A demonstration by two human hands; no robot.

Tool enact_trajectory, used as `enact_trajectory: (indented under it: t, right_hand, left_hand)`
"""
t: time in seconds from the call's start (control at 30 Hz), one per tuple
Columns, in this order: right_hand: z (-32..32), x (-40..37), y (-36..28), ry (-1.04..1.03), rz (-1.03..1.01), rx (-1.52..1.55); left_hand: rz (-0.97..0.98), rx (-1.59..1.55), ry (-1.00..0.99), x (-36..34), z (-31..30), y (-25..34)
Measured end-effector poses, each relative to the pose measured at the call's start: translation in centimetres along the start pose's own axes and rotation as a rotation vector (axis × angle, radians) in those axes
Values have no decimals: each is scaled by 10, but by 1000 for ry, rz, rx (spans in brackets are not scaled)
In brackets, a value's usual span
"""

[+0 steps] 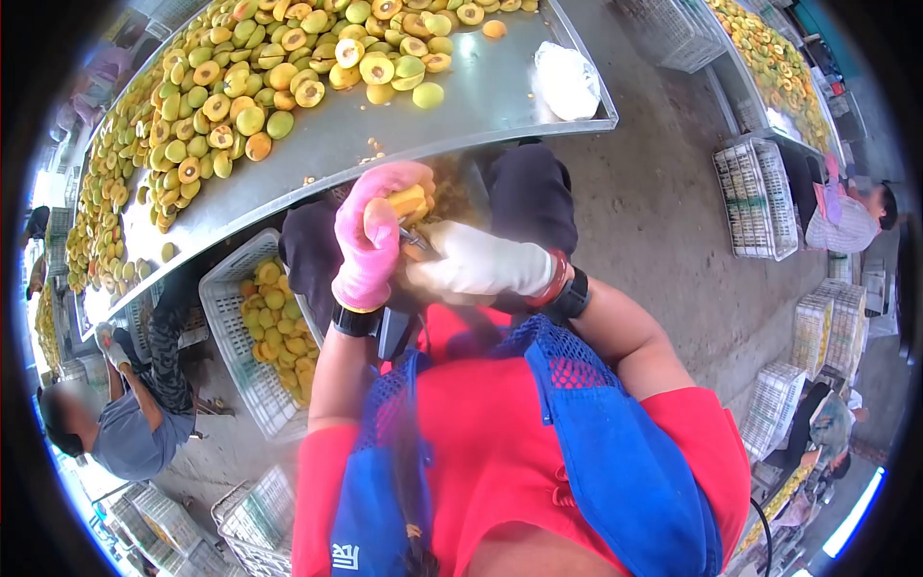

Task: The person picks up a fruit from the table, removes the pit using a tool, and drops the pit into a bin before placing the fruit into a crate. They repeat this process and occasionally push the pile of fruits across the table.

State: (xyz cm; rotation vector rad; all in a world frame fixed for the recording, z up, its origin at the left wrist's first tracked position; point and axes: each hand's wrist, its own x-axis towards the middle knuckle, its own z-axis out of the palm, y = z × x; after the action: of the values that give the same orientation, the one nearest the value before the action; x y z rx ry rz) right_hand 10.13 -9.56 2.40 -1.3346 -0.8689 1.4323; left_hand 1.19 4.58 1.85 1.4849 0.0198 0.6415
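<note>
My left hand [370, 231], in a pink glove, is closed around a yellow-orange apricot [411, 204] above my lap. My right hand [481, 262], in a white glove, is closed on a small metal tool [415, 240] whose tip is against or very near the fruit. Most of the tool is hidden by the glove, so its exact kind does not show. Just beyond my hands, a metal table [461, 101] carries a large heap of halved apricots [250, 120], several with pits showing. Small scraps lie along its near edge.
Left of my legs stands a white plastic crate [240, 351] partly filled with apricots. A white plastic bag [565, 82] lies at the table's right corner. More crates [755, 197] and another fruit-laden table [769, 62] are at right. A co-worker [135, 423] sits at left.
</note>
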Motion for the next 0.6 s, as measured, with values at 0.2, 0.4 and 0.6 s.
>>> enact_trajectory:
  t: [0.2, 0.4, 0.6]
  right_hand:
    - [-5, -10, -11, -255, 52, 140]
    - [3, -11, -18, -343, 142, 278]
    - [5, 14, 61, -100, -161, -345]
  left_hand:
    - [-138, -138, -200, 2, -12, -1]
    - [-267, -121, -74, -3, -31, 18]
    - [-265, 632, 619, -52, -137, 39]
